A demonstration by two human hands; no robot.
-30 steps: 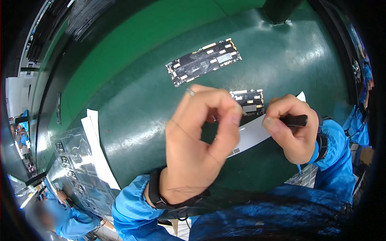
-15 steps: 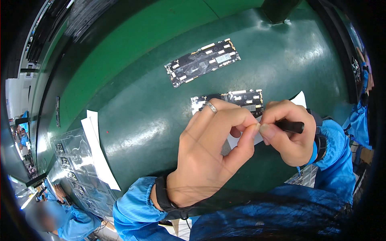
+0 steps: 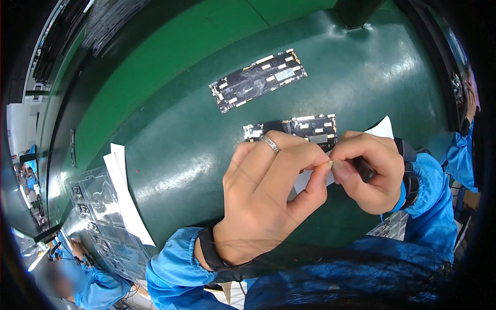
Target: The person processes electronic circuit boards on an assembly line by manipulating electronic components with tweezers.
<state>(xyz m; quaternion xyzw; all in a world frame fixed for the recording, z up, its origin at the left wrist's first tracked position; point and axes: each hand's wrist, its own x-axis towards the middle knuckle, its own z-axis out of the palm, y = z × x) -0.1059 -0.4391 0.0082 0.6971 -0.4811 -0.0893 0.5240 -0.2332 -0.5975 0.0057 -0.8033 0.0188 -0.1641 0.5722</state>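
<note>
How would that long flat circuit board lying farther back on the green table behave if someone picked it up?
The farther circuit board looks thin and flat, so probably light and fairly stiff, though its length might let it flex. It lies flush on the smooth green table, so it would likely slide when pushed. Its exposed small parts suggest it is fragile.

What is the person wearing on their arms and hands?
Both arms have bright blue sleeves. The left hand is bare, with a silver ring on one finger and a dark band at the wrist. The right hand is bare too, with a dark wrist strap.
</note>
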